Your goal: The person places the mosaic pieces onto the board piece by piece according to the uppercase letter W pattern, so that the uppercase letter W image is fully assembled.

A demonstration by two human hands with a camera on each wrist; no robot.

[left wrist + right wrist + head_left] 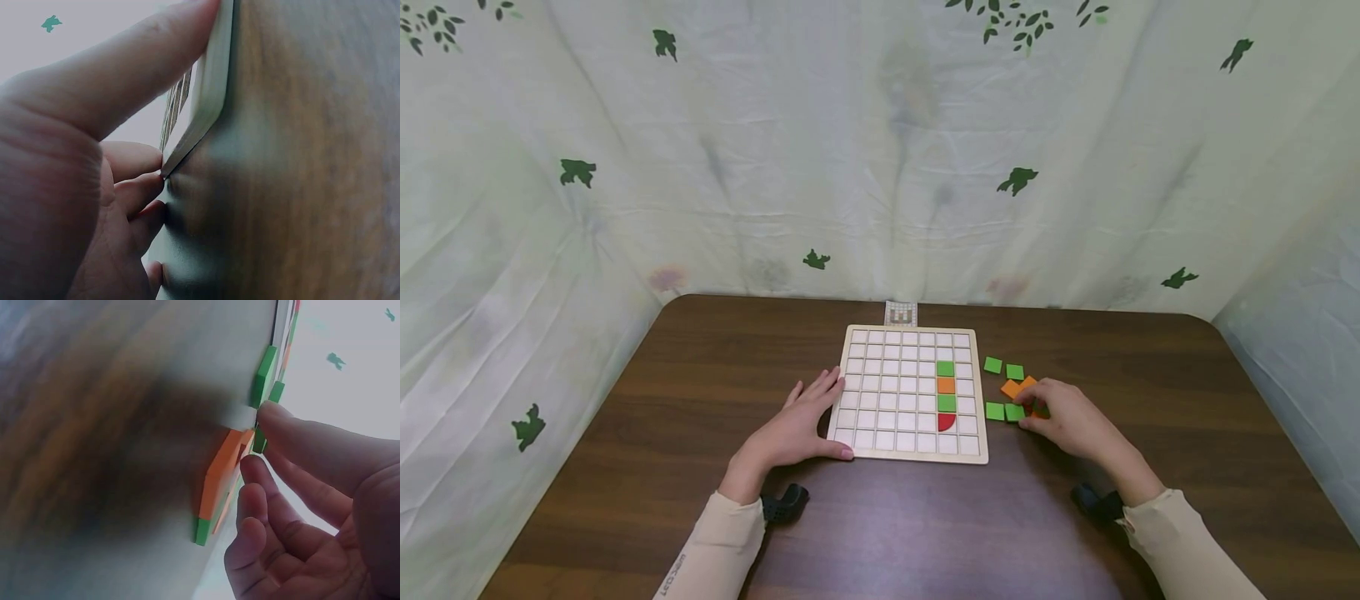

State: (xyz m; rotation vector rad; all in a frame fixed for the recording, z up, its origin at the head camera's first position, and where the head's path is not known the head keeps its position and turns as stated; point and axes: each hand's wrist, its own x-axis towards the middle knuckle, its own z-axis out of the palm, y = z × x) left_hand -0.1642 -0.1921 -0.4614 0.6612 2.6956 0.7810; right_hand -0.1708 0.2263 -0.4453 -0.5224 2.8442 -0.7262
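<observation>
We rest our left hand (pixel 797 425), grip spread, against the left side of the board (pixel 907 384). Right of the board, our right hand (pixel 1067 417) is at loose green tiles (pixel 995 412) and orange tiles (pixel 1011 389); we cannot tell whether its grip pinches one.

Grid board (pixel 889 384) lay on the worktop (pixel 880 521), placed pieces (pixel 946 403) sat toward its right side, left hand (pixel 797 427) touched its left edge, loose tiles (pixel 994 412) and right hand (pixel 1067 417) were right of it, card (pixel 901 314) lay just behind it.
</observation>
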